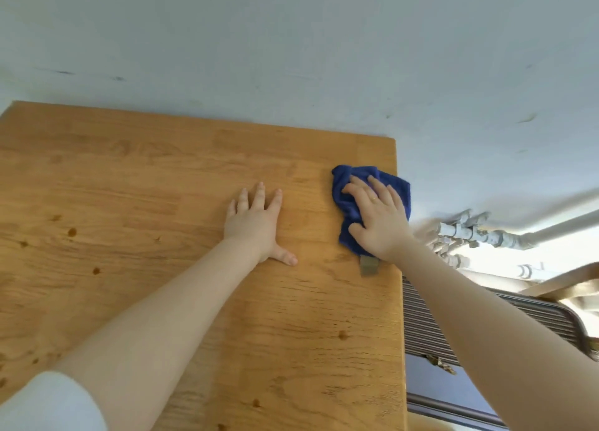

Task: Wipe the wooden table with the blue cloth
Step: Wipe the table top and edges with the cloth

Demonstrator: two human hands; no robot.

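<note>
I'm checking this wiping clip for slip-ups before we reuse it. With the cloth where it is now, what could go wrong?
1. The blue cloth already overhangs the right edge of the wooden table; another outward stroke could push it off, toward the pipes below.
2. The right hand presses only part of the bunched cloth, so it may wipe a narrow strip and miss spots.
3. The left hand rests flat on the surface, which may leave that patch unwiped.

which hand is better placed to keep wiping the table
Right. The right hand lies flat on the blue cloth near the wooden table's right edge, so it could sweep straight away. The left hand rests bare on the wood, apart from the cloth, seemingly bracing.
</note>
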